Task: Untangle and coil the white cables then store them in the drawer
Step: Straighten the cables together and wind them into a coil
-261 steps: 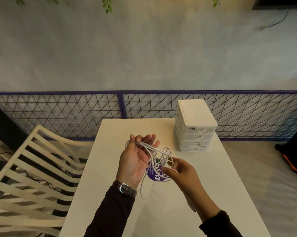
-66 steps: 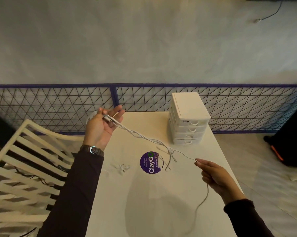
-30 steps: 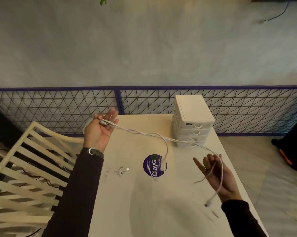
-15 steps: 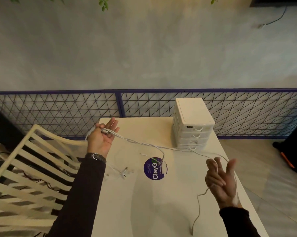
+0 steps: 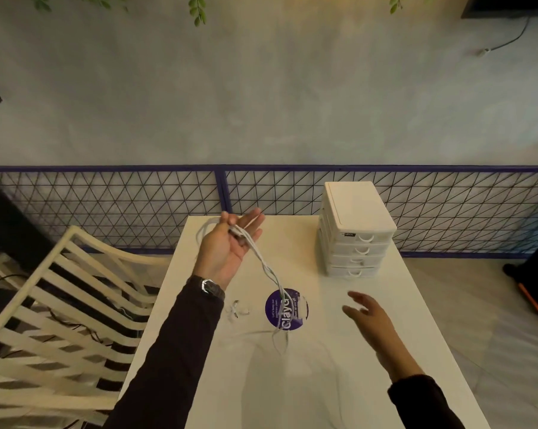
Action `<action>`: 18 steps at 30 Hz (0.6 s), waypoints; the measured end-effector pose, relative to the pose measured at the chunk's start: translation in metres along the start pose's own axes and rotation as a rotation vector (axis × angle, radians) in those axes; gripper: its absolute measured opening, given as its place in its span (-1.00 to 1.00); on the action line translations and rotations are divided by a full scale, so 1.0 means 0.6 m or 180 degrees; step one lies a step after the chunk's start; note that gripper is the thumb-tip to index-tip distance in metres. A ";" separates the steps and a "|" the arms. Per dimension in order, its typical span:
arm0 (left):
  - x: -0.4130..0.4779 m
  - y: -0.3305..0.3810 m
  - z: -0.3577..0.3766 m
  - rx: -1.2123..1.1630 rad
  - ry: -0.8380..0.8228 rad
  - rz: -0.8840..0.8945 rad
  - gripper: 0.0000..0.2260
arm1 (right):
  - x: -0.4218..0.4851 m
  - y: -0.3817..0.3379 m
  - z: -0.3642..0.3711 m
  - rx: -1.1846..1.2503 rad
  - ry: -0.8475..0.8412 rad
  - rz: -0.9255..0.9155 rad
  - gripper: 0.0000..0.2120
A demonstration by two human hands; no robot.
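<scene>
1. White cables (image 5: 266, 267), several thin strands twisted together, hang from the raised left hand (image 5: 227, 247) and run down and toward the person, ending in loose loops that lie over the purple sticker (image 5: 284, 309) on the white table (image 5: 339, 382).
2. Left hand: palm up, fingers loosely curled, with the thumb pinning the cable ends against them; a further loop pokes out behind the hand, on the far side from the sticker.
3. Right hand (image 5: 370, 317): fingers spread apart and holding nothing, hovering above the table just to the right of the sticker.
4. Key relation: the bundle's long axis slopes from the left hand, up and to the left of the sticker, down to the sticker itself. The slack lower end lies to the left of the right hand's fingers, so the right hand looks the nearer one to catch that end for coiling.
5. A small white connector piece (image 5: 238, 309) lies on the table just left of the sticker, apart from the hanging strands.
6. A white four-drawer unit (image 5: 354, 230) stands beyond and to the right of the sticker, at the table's far edge; all drawers appear closed, so one must be opened before storing.
7. A cream slatted chair (image 5: 60, 305) sits well left of the sticker, beside the table. Nothing lies between the right hand and the cables.
</scene>
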State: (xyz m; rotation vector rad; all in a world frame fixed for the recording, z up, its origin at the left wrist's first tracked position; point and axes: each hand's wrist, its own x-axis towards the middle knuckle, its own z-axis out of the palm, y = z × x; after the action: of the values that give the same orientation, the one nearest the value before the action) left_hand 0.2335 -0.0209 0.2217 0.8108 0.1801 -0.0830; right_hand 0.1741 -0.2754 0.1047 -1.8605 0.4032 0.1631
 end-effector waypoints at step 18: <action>-0.051 -0.031 0.062 0.2203 -0.0562 0.0451 -0.58 | -0.057 -0.260 0.088 0.0699 -0.0994 -0.1087 -0.89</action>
State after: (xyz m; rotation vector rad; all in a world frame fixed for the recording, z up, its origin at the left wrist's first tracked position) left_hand 0.2054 -0.0603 0.2396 1.4963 -0.0840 -0.0833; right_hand 0.2024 -0.1762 0.2378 -1.6252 -0.1103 0.1658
